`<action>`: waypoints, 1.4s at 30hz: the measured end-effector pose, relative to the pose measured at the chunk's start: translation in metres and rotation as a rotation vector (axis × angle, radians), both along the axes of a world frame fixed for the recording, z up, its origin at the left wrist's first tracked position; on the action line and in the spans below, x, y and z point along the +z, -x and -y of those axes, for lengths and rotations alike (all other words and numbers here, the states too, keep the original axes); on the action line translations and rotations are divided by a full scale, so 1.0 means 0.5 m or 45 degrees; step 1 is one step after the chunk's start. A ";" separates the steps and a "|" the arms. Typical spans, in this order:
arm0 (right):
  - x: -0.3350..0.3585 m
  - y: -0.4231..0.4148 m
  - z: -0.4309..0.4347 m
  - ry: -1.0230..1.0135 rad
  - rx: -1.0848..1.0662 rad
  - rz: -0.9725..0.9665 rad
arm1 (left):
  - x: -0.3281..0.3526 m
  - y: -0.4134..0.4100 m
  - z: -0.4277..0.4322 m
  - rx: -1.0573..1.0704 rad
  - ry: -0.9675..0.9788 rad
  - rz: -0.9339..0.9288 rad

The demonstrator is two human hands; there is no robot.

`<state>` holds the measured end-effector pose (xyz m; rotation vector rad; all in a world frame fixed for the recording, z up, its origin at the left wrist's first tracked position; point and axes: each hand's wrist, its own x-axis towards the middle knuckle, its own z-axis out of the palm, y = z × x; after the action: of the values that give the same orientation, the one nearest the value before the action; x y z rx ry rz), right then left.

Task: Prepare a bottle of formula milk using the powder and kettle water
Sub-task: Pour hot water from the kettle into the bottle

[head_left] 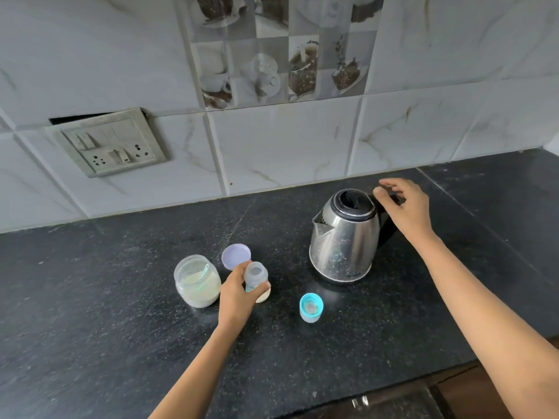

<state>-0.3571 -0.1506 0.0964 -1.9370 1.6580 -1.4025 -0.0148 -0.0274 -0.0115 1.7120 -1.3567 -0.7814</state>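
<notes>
Steadying small clear uncapped baby bottle [256,277] with left grip [236,295] curled round it, ready for water; right grip [405,207], spread and empty, above handle of stainless-steel kettle [341,246].

1. The left grip [234,293] is a bare human hand, its back and knuckles uncovered.
2. The left forearm [193,367] is bare along all its visible length, slim, narrowing toward the wrist.
3. The right grip [408,207] is a bare hand too; a short, trimmed thumbnail shows.
4. The right forearm [484,313] is bare as far as the picture's edge, and looks broader close to the camera.
</notes>
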 end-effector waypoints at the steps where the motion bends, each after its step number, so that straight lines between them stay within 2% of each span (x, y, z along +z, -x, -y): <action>1: -0.011 0.013 0.008 -0.056 0.017 0.007 | 0.003 0.006 0.002 0.010 0.002 -0.007; 6: -0.041 0.032 0.033 -0.263 0.156 0.134 | 0.002 0.033 0.017 0.054 0.007 -0.043; 16: -0.065 0.023 0.072 -0.035 0.168 0.284 | -0.020 0.042 0.014 0.115 0.005 -0.113; 24: -0.046 -0.007 0.066 0.082 0.212 0.219 | 0.017 0.044 0.029 0.019 0.030 -0.052; 35: 0.007 -0.082 0.068 0.165 0.262 -0.057 | 0.036 0.029 0.054 -0.058 0.056 -0.003; 42: 0.011 -0.110 0.051 0.189 0.286 -0.072 | 0.032 0.026 0.057 -0.055 0.057 0.034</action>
<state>-0.3021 -0.1760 0.1019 -2.1850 1.3402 -1.4297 -0.0277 -0.0558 0.0042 1.6688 -1.4228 -0.7491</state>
